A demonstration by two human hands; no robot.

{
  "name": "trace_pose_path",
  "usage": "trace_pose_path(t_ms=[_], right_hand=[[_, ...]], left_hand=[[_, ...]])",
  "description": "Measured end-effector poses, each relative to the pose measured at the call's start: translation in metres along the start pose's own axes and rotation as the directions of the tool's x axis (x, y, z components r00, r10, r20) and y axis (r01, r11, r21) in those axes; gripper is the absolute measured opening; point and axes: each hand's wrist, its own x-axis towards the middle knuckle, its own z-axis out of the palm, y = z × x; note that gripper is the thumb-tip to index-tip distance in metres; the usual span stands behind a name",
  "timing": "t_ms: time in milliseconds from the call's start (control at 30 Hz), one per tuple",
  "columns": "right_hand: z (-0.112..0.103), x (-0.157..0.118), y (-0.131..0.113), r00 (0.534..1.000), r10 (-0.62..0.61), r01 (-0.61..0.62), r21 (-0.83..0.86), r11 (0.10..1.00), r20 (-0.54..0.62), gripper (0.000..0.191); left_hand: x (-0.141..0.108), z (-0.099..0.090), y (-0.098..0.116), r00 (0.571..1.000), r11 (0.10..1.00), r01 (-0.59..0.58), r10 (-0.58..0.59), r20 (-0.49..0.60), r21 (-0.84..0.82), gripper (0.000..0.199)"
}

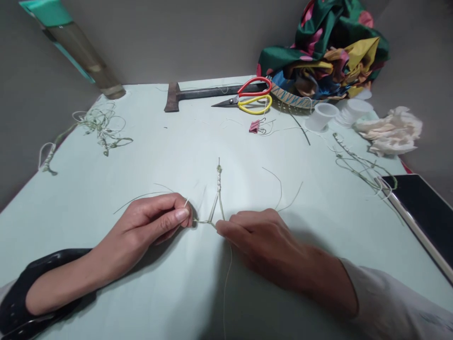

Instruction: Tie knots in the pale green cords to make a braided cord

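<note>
Pale worktop [170,151], between side edges: knotted cord [219,181].
Light, limp, I judge, best held by strands [214,206]; left hand [152,222], right hand [264,238] pinched closed there.

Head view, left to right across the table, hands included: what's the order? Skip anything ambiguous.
Cord tangle → left hand → braided cord → right hand → white cup → crumpled tissue.
</note>
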Motion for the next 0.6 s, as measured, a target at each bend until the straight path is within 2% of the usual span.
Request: trace_pose_path(t_ms=[133,267,433,600], right_hand=[[0.002,0.0,0.003,1.0,-0.005,0.004,0.028,1.0,0.022,0.028],[0.005,0.0,0.007,0.999,0.007,-0.01,0.076,0.997,0.043,0.031],[0.008,0.002,0.009,0.999,0.03,-0.035,0.114,0.993,0.043,0.04],[0.008,0.002,0.009,0.999,0.033,-0.039,0.167,0.985,0.038,0.046]], left_hand=[[0.015,-0.003,0.002,0.994,0.995,0.077,-0.082,-0.066,-0.069,0.037],[0.04,-0.01,0.002,0.982,0.98,0.099,-0.124,-0.139,-0.17,0.033],[0.071,-0.022,0.002,0.978,0.935,0.143,-0.184,-0.099,-0.325,0.037],[0.099,-0.029,0.001,0.97,0.899,0.176,-0.227,-0.083,-0.4,0.037]])
